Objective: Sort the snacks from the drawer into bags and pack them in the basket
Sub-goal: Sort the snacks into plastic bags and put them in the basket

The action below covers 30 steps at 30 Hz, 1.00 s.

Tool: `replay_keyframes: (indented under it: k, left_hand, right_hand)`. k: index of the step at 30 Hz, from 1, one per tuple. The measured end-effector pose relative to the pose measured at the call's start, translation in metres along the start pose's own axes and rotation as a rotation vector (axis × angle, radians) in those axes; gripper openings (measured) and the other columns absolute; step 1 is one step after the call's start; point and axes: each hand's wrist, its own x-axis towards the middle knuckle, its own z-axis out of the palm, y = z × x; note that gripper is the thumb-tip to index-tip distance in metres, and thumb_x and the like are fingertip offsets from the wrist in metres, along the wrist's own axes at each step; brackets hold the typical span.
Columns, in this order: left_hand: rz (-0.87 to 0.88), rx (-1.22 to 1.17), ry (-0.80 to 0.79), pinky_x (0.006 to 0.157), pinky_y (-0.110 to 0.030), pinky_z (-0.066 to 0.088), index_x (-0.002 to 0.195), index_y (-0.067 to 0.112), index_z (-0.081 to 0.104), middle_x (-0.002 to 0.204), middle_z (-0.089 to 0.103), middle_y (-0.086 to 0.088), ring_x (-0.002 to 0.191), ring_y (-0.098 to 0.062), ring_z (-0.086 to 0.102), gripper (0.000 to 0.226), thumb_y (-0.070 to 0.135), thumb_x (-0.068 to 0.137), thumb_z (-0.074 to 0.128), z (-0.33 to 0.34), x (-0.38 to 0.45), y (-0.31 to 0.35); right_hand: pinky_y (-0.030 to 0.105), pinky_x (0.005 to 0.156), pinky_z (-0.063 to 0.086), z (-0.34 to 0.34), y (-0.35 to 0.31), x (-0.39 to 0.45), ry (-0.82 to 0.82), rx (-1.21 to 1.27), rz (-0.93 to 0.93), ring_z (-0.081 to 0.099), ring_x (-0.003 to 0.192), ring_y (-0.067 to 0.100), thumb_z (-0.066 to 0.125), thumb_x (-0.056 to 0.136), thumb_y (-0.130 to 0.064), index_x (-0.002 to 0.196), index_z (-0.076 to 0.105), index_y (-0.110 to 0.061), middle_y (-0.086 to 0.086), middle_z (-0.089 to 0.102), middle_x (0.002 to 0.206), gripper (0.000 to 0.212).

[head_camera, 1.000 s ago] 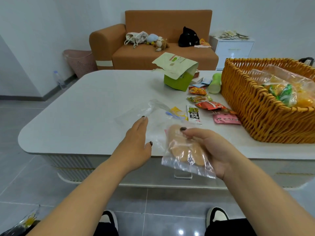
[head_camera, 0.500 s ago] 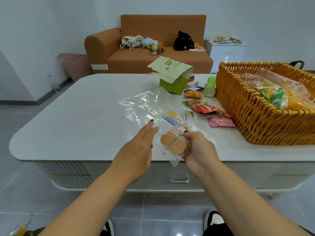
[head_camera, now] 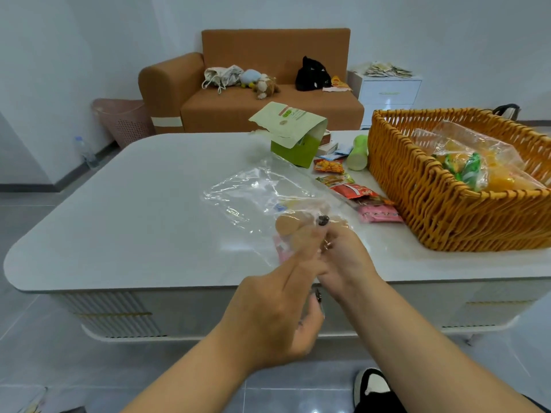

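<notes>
My right hand (head_camera: 343, 259) grips a small clear packet of round tan biscuits (head_camera: 287, 225) just above the near part of the white table (head_camera: 143, 210). A large clear plastic bag (head_camera: 256, 198) is raised around and behind that packet, crumpled and see-through. My left hand (head_camera: 277, 308) reaches in from below with its fingers stretched straight against the bag's near edge, beside my right hand. At the right stands the woven basket (head_camera: 423, 210), which holds filled clear bags of snacks (head_camera: 468, 171).
Loose snack packets (head_camera: 354, 190) and a pink packet (head_camera: 380, 216) lie between the bag and the basket. A green box with an open flap (head_camera: 293, 138) and a green cup (head_camera: 357, 156) stand further back. Behind the table are a sofa and a white cabinet.
Both hands have come together over the table. The biscuit packet has moved forward against the clear bag, and the bag has lifted off the table.
</notes>
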Motion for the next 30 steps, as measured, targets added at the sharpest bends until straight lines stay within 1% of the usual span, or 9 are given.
replay_keyframes:
  k: [3,5,8,10,13,17,19,26,30]
  left_hand:
    - [-0.081,-0.081,0.202,0.057,-0.01,0.047,0.115,0.018,0.052,0.128,0.062,0.005,0.078,-0.004,0.065,0.036,0.012,0.08,0.058,-0.023,0.009,-0.014]
    - [-0.269,-0.051,0.281,0.077,-0.013,0.05,0.122,0.013,0.051,0.132,0.057,0.002,0.102,-0.008,0.062,0.04,0.011,0.083,0.06,-0.038,0.013,-0.037]
    - [-0.706,0.041,0.17,0.109,-0.023,0.031,0.139,0.012,0.037,0.153,0.03,-0.006,0.139,-0.018,0.033,0.063,0.025,0.087,0.07,-0.053,0.013,-0.077]
    - [-1.02,-0.156,0.04,0.113,-0.031,0.028,0.15,0.015,0.02,0.157,0.024,-0.004,0.141,-0.018,0.031,0.088,0.046,0.083,0.069,-0.058,0.01,-0.094]
    - [-1.254,-0.578,-0.062,0.094,-0.04,0.052,0.152,0.018,0.021,0.138,0.052,0.0,0.113,-0.016,0.063,0.119,0.065,0.061,0.08,-0.058,0.004,-0.106]
    - [-1.224,-0.835,-0.026,0.078,-0.028,0.049,0.135,0.013,0.05,0.109,0.073,0.01,0.104,-0.008,0.066,0.12,0.06,0.031,0.09,-0.061,0.005,-0.107]
    - [-1.251,-1.002,-0.078,0.081,-0.032,0.054,0.118,0.009,0.065,0.109,0.074,0.0,0.105,-0.016,0.068,0.11,0.054,0.022,0.096,-0.065,0.004,-0.108]
    - [-1.107,-1.073,-0.186,0.081,-0.04,0.06,0.119,0.011,0.061,0.109,0.074,-0.01,0.102,-0.028,0.071,0.057,0.02,0.066,0.078,-0.065,0.012,-0.084]
    - [-1.056,-1.065,-0.196,0.08,-0.041,0.059,0.12,0.013,0.062,0.108,0.074,-0.012,0.1,-0.028,0.071,0.054,0.018,0.067,0.076,-0.059,0.014,-0.074]
  right_hand:
    - [0.027,0.054,0.055,0.004,-0.014,0.001,-0.074,-0.087,-0.025,0.064,0.058,0.015,0.051,0.092,0.002,0.094,0.06,-0.003,0.007,0.064,0.071,0.011]
    - [0.03,0.053,0.056,0.005,-0.021,-0.002,-0.165,-0.167,-0.012,0.066,0.062,0.017,0.054,0.089,0.0,0.099,0.061,-0.002,0.01,0.067,0.079,0.013]
    - [0.031,0.059,0.059,0.002,-0.023,-0.005,-0.285,-0.361,0.058,0.067,0.069,0.018,0.062,0.075,-0.005,0.101,0.063,-0.004,0.012,0.068,0.09,0.026]
    - [0.028,0.065,0.058,0.0,-0.023,-0.007,-0.345,-0.427,0.126,0.068,0.072,0.018,0.063,0.076,-0.005,0.105,0.062,-0.003,0.013,0.069,0.093,0.029]
    - [0.028,0.068,0.059,-0.002,-0.022,-0.009,-0.422,-0.433,0.186,0.068,0.08,0.021,0.064,0.078,-0.001,0.11,0.062,0.001,0.016,0.068,0.1,0.032]
    - [0.028,0.072,0.057,0.001,-0.019,-0.012,-0.467,-0.522,0.123,0.067,0.084,0.02,0.075,0.071,-0.012,0.104,0.066,-0.002,0.014,0.067,0.103,0.036]
    - [0.025,0.067,0.058,0.003,-0.02,-0.015,-0.469,-0.518,0.071,0.069,0.077,0.018,0.069,0.075,-0.012,0.09,0.072,-0.006,0.011,0.07,0.093,0.016]
    - [0.039,0.078,0.057,0.006,-0.025,-0.015,-0.449,-0.628,0.108,0.064,0.099,0.032,0.07,0.082,-0.006,0.125,0.052,0.006,0.025,0.063,0.118,0.048]
    - [0.045,0.089,0.054,0.006,-0.036,-0.022,-0.413,-0.889,0.076,0.063,0.095,0.028,0.078,0.073,-0.016,0.106,0.07,-0.008,0.014,0.069,0.106,0.035]
